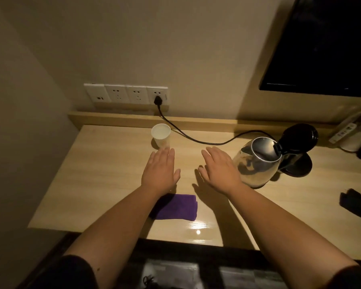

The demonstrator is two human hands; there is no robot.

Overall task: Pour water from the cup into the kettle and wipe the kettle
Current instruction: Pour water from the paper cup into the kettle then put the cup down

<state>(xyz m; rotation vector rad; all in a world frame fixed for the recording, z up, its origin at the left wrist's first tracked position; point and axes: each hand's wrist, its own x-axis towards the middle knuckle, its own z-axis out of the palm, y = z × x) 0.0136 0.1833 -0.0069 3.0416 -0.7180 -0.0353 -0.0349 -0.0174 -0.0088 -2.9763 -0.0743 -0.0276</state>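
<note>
A white paper cup (161, 136) with water in it stands upright at the back of the wooden desk (104, 184). A steel kettle (256, 163) with its black lid flipped open sits at the right on its black base. A folded purple cloth (175, 207) lies near the front edge, partly under my left forearm. My left hand (161, 170) hovers flat, palm down, just in front of the cup, holding nothing. My right hand (219, 167) is also flat and empty, its outer edge close to the kettle's left side.
A black power cord (196, 139) runs from the wall socket (157, 99) across the back of the desk to the kettle base. A dark screen (321, 49) hangs on the wall at upper right. A black object (355, 203) lies at the right edge.
</note>
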